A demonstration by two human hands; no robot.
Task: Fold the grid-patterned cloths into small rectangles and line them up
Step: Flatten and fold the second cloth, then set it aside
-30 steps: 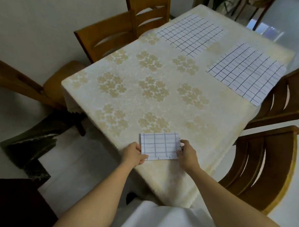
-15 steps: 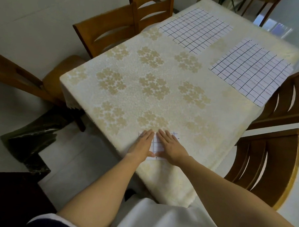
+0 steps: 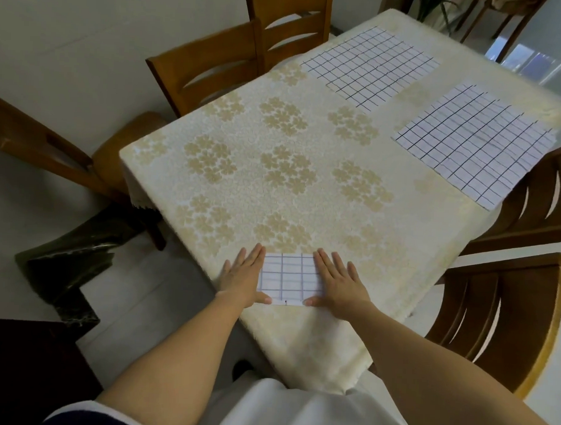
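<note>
At the near edge of the tabletop (image 3: pixel 251 191) the folded cloth (image 3: pixel 287 278) lies flat. The left hand (image 3: pixel 242 279) and right hand (image 3: pixel 340 284) press its two ends, each grip open with straight fingers, probably to flatten the creases. Farther away the right unfolded cloth (image 3: pixel 472 143) and the far unfolded cloth (image 3: pixel 370 65) lie spread, not yet folded

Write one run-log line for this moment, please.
phase: pressing folded grid cloth | left hand: flat on its left edge | right hand: flat on its right edge | unfolded: far grid cloth, right grid cloth
</note>
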